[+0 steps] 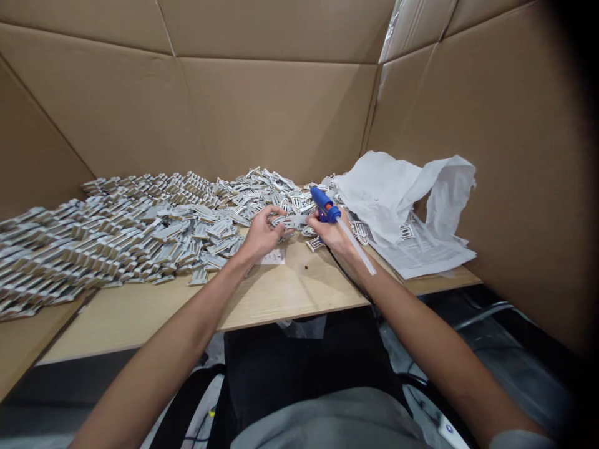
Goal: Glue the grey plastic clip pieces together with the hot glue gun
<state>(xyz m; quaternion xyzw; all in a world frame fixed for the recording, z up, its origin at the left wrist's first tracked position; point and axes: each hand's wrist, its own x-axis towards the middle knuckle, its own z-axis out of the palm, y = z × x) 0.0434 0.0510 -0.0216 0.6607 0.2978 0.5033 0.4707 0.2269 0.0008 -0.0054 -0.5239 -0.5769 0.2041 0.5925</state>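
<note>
My right hand (331,232) is wrapped around a blue hot glue gun (322,201), with a long translucent glue stick (358,247) jutting from its back end over my wrist. The thumb and fingers of my left hand (264,234) are closed on the near end of a small flat grey cut-out piece (294,222). The other end of that piece reaches the fingertips of my right hand. The gun's nozzle is hidden from this view. Below my left hand, a white paper slip (274,257) with writing lies on the wooden table (281,293).
Stacked rows of grey-and-tan pieces (70,243) cover the left side. Loose pieces (262,184) are heaped at the back. Crumpled white sheeting (384,187) and papers (416,255) lie right. A black cord (349,277) runs off the front edge. Cardboard walls (281,118) enclose the table.
</note>
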